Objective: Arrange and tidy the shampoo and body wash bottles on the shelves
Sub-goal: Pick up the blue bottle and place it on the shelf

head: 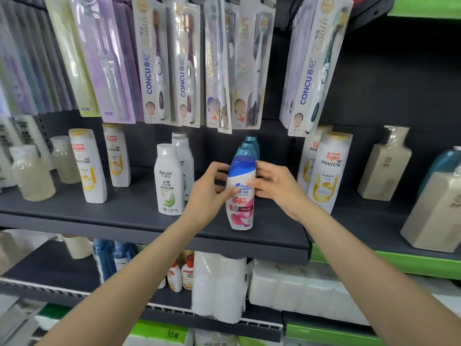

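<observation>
Blue-capped shampoo bottle (240,193) stands upright near the dark shelf (104,208) front edge; your left hand (208,193) and right hand (274,186) both grip its sides, fingers curled around it.

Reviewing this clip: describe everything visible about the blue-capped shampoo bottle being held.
The shampoo bottle is white glossy plastic with a rounded blue cap, a blue logo and a pink flowered lower label. It stands upright near the front edge of the dark shelf, ahead of a row of teal-capped bottles. The left hand and right hand both hold it, fingers at the cap and thumbs across the label.
</observation>
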### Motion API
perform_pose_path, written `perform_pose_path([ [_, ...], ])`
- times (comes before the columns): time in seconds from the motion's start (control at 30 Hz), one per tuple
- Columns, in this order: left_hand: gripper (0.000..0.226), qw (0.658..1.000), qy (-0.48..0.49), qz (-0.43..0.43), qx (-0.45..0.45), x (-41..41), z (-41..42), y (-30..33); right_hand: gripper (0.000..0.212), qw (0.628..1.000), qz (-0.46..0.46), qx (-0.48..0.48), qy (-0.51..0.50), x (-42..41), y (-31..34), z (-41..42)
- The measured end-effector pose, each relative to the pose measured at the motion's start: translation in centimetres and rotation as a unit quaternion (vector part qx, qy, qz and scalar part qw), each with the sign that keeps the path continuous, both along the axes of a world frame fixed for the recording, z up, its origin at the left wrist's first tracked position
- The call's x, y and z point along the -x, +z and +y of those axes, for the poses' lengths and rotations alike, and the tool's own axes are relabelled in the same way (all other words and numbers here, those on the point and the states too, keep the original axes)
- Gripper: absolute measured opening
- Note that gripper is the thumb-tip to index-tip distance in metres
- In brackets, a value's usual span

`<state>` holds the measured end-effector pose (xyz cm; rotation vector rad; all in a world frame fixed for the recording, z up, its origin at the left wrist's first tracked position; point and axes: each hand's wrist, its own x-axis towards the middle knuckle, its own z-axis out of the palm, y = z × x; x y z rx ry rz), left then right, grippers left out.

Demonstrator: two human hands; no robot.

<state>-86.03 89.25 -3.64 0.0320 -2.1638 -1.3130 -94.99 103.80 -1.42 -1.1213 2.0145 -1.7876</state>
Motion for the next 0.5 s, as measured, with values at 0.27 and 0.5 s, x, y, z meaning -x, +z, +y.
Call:
perform_pose_path([
  [0.27, 0.043, 1.0, -0.006, -0.015, 0.006, 0.6, -0.2, -0.3, 0.043, 0.999, -0.022, 0.008, -0.03, 0.4, -0.8, -0.2],
  [0.5, 0.044, 0.997, 0.005, 0.066, 0.024, 1.0, -0.3, 1.4, 0.034, 0.999, -0.022, 0.008, -0.045, 1.1, -0.3, 0.5],
])
